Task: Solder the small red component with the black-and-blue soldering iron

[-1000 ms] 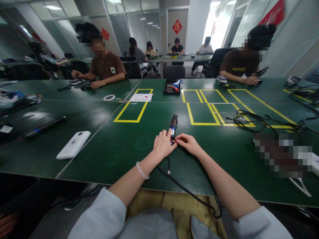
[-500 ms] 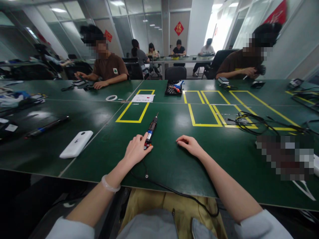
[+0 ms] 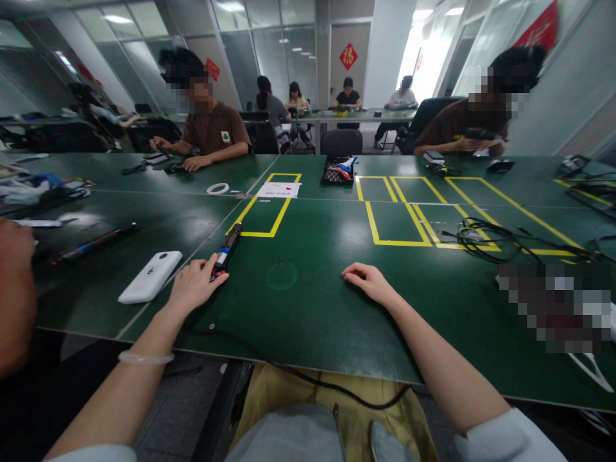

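Note:
My left hand (image 3: pixel 195 285) rests on the green table, its fingers closed over the rear part of an electric screwdriver (image 3: pixel 230 244). The tool is dark with a silver and blue band, and points away from me, leaning slightly right. Small red pieces show beside my fingers. From near that hand a black cord (image 3: pixel 269 359) runs over the table's front edge across my lap. My right hand (image 3: pixel 368 281) lies on the table to the right, fingers loosely curved with a gap to the thumb, holding nothing.
Left of my hand lies a white phone-like case (image 3: pixel 150 277), with another dark screwdriver (image 3: pixel 96 244) beyond. Yellow tape outlines (image 3: pixel 402 242), a tape roll (image 3: pixel 217 188) and a black tray (image 3: pixel 337 171) lie ahead. Cables (image 3: pixel 476 234) tangle at right. Another person's arm (image 3: pixel 14 295) enters at left.
My left hand has moved left with the electric screwdriver, and the cord has shifted along. The right hand has stayed in place. Another person's arm has appeared at the left edge.

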